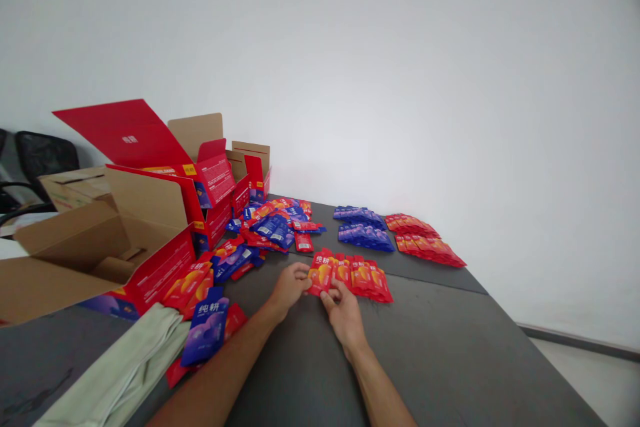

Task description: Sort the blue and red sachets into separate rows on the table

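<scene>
White "纯耕" on red packets, blue packet and red box flap

The person's right hand is bare, and so is the left hand to its left. The right forearm and left forearm are uncovered, tapering toward slim wrists.

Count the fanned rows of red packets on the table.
3. A near row at the left hand and right hand; a middle row and back row farther right.
</scene>
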A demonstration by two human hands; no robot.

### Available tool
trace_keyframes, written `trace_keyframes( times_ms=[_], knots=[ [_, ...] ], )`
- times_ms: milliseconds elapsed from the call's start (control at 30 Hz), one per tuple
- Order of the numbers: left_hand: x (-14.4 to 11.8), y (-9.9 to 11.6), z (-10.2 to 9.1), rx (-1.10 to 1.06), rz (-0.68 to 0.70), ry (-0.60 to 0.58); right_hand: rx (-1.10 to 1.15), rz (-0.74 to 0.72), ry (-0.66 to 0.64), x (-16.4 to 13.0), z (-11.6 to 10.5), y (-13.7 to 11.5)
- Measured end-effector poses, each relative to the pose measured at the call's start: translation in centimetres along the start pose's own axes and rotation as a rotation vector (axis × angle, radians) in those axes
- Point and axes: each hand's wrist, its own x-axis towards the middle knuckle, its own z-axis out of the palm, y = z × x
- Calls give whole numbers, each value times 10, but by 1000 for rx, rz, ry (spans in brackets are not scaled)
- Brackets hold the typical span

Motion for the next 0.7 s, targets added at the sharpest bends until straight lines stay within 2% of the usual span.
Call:
trace_keyframes(
  times_ms=[67, 133, 300, 400, 467, 700],
  knots=[
    [12, -5, 2, -5, 56, 105, -81, -53, 71, 3, -4, 3],
    [24, -10, 2, 35, 85, 151, -182, -101, 116, 4, -8, 5],
    [39, -18, -2, 210, 115, 105, -493, -262, 136, 4, -15, 6],
    [38, -16, -1, 497, 202, 78, -692, -369, 122, 3, -15, 7],
    [36, -13, 0, 664, 250, 76, -804, -383, 115, 3, -14, 11],
    [31, -11, 7, 892, 305, 89, -992, -324, 35, 0, -11, 18]
  ],
)
